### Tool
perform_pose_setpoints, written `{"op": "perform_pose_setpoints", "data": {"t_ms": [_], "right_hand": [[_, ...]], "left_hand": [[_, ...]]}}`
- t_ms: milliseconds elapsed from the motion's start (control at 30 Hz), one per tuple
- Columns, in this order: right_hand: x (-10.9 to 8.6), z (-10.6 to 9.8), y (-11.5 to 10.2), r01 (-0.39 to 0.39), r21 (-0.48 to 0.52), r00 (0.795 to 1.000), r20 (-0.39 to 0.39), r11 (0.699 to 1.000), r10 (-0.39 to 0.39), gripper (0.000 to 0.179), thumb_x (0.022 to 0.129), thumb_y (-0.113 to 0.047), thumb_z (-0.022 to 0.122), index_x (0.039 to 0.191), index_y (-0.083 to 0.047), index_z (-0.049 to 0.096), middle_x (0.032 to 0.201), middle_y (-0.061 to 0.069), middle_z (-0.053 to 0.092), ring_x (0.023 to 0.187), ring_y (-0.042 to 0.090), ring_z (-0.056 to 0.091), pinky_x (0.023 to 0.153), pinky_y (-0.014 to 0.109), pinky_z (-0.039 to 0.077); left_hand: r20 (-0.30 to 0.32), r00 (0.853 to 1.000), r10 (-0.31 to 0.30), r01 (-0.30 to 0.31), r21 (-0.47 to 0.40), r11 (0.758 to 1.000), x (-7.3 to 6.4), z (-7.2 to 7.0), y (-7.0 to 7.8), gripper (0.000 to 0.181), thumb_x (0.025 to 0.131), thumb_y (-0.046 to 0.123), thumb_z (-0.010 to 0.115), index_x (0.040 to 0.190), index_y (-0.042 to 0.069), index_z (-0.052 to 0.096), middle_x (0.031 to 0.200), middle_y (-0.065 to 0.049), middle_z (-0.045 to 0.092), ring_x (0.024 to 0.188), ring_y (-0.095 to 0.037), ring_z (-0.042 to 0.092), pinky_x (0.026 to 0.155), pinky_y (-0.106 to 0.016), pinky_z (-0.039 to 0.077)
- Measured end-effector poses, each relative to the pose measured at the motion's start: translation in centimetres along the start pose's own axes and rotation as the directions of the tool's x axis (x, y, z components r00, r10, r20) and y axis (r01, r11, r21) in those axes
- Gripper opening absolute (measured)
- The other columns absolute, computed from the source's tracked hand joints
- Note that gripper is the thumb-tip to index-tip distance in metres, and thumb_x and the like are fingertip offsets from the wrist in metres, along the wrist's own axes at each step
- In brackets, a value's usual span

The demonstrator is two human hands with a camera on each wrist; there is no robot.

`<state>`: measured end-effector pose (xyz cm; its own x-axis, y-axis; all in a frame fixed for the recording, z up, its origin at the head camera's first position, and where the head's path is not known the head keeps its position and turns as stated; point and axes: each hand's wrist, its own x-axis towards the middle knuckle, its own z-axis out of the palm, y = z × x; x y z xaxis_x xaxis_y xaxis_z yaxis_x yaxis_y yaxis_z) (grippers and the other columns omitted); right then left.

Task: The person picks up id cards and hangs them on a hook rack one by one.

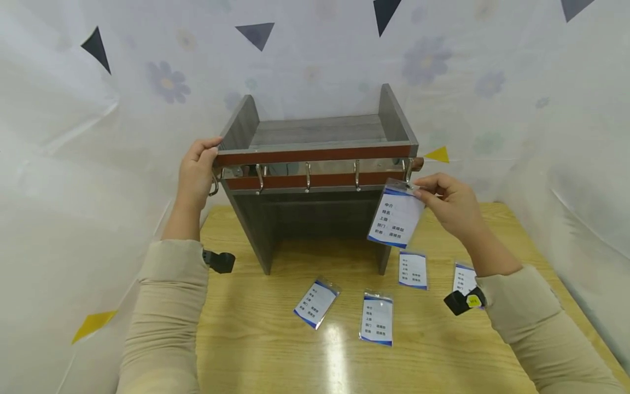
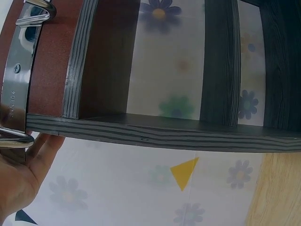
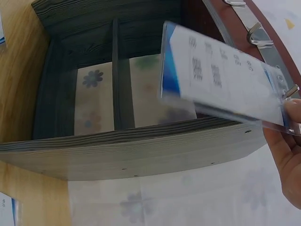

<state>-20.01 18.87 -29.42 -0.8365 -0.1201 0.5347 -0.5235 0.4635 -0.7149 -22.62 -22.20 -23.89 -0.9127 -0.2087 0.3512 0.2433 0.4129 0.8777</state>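
Observation:
A grey wooden shelf rack (image 1: 315, 131) stands on the table with a metal hook rail (image 1: 332, 167) across its red-brown front. My left hand (image 1: 196, 169) grips the rack's upper left corner, beside the leftmost hook (image 1: 214, 183). Between thumb and fingers, my right hand (image 1: 450, 205) pinches the top edge of a clear-sleeved name badge (image 1: 396, 216). This white card has blue bands and printed lines, and it hangs tilted. Its top edge lies right at the hook (image 1: 408, 171) near the rail's right end; in the right wrist view, the hook tip (image 3: 291, 91) shows beside the fingers.
Several more badges lie on the wooden table (image 1: 266, 350): one badge (image 1: 317, 302) front left, another badge (image 1: 377, 318) in the middle, a badge (image 1: 413, 270) by the rack's right leg, and a badge (image 1: 464, 278) partly behind my right wrist. Patterned cloth (image 1: 315, 60) surrounds the table.

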Motion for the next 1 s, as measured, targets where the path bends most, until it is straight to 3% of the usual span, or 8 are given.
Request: {"op": "perform_pose_setpoints", "data": {"t_ms": [167, 367, 433, 533, 600, 667, 833, 1000], "right_hand": [[0.0, 0.3, 0.4, 0.019, 0.053, 0.999, -0.044, 0.998, -0.016, 0.014, 0.081, -0.001, 0.058, 0.093, 0.005, 0.060, 0.077, -0.007, 0.059, 0.065, 0.002, 0.051, 0.056, 0.012, 0.040], [-0.1, 0.7, 0.8, 0.032, 0.089, 0.996, -0.091, 0.995, -0.024, 0.015, 0.082, -0.006, 0.057, 0.093, 0.005, 0.060, 0.080, -0.008, 0.056, 0.069, 0.002, 0.050, 0.057, 0.013, 0.039], [-0.1, 0.7, 0.9, 0.037, 0.100, 0.994, -0.108, 0.994, -0.027, 0.016, 0.082, -0.006, 0.058, 0.094, 0.005, 0.059, 0.081, -0.011, 0.055, 0.068, 0.002, 0.050, 0.057, 0.013, 0.039], [-0.1, 0.7, 1.0, 0.048, 0.121, 0.991, -0.129, 0.992, -0.033, 0.015, 0.081, -0.003, 0.058, 0.093, 0.005, 0.059, 0.081, -0.012, 0.054, 0.067, 0.003, 0.050, 0.057, 0.013, 0.039], [-0.2, 0.6, 1.1, 0.050, 0.141, 0.990, -0.141, 0.989, -0.030, 0.014, 0.081, -0.002, 0.058, 0.093, 0.005, 0.059, 0.080, -0.011, 0.055, 0.065, 0.004, 0.050, 0.057, 0.013, 0.040], [-0.3, 0.5, 1.3, 0.044, 0.160, 0.988, -0.154, 0.986, -0.019, 0.013, 0.080, -0.001, 0.058, 0.093, 0.003, 0.060, 0.079, -0.009, 0.055, 0.064, 0.005, 0.051, 0.057, 0.014, 0.041], [-0.7, 0.2, 1.6, 0.026, 0.201, 0.985, -0.174, 0.979, 0.009, 0.012, 0.081, 0.000, 0.057, 0.093, 0.000, 0.060, 0.077, -0.006, 0.055, 0.064, 0.008, 0.053, 0.058, 0.015, 0.042], [-1.3, -0.2, 1.5, 0.035, 0.252, 0.984, -0.177, 0.967, 0.011, 0.014, 0.080, 0.004, 0.056, 0.093, 0.000, 0.061, 0.077, -0.004, 0.057, 0.065, 0.009, 0.055, 0.060, 0.016, 0.044]], "left_hand": [[0.007, 1.000, -0.004, 0.004, 0.006, 1.000, 0.0, 0.0, -0.1, 0.033, 0.092, 0.025, 0.035, 0.118, 0.012, 0.052, 0.123, -0.002, 0.043, 0.040, -0.006, 0.020, 0.039, -0.021, 0.023], [0.006, 1.000, -0.006, 0.006, -0.017, 1.000, 0.3, 0.0, 0.1, 0.033, 0.091, 0.026, 0.037, 0.118, 0.013, 0.052, 0.121, -0.003, 0.044, 0.037, -0.005, 0.018, 0.037, -0.020, 0.021], [0.005, 1.000, -0.001, 0.001, -0.031, 1.000, 0.4, 0.1, 0.0, 0.033, 0.091, 0.026, 0.038, 0.118, 0.012, 0.052, 0.120, -0.003, 0.044, 0.042, -0.004, 0.024, 0.041, -0.019, 0.024], [0.016, 1.000, 0.000, 0.001, -0.076, 0.997, 0.3, 0.0, -0.1, 0.033, 0.091, 0.026, 0.039, 0.119, 0.012, 0.052, 0.123, -0.004, 0.042, 0.070, -0.004, 0.043, 0.057, -0.020, 0.031], [0.027, 1.000, 0.003, 0.000, -0.118, 0.993, 0.3, 0.0, -0.2, 0.034, 0.091, 0.025, 0.039, 0.119, 0.011, 0.051, 0.125, -0.004, 0.041, 0.094, -0.009, 0.042, 0.070, -0.023, 0.032], [0.038, 0.999, -0.003, 0.009, -0.148, 0.989, 0.3, -0.1, -0.3, 0.033, 0.091, 0.026, 0.040, 0.120, 0.012, 0.051, 0.123, -0.005, 0.042, 0.101, -0.014, 0.039, 0.074, -0.027, 0.032], [0.043, 0.999, -0.022, 0.028, -0.159, 0.987, 0.4, -0.1, -0.3, 0.032, 0.090, 0.029, 0.043, 0.118, 0.016, 0.053, 0.112, -0.006, 0.047, 0.087, -0.012, 0.045, 0.068, -0.028, 0.035], [0.042, 0.999, -0.019, 0.024, -0.123, 0.992, 0.5, -0.3, 0.0, 0.034, 0.089, 0.029, 0.045, 0.118, 0.015, 0.053, 0.119, -0.006, 0.046, 0.095, -0.012, 0.043, 0.073, -0.026, 0.035]]}}
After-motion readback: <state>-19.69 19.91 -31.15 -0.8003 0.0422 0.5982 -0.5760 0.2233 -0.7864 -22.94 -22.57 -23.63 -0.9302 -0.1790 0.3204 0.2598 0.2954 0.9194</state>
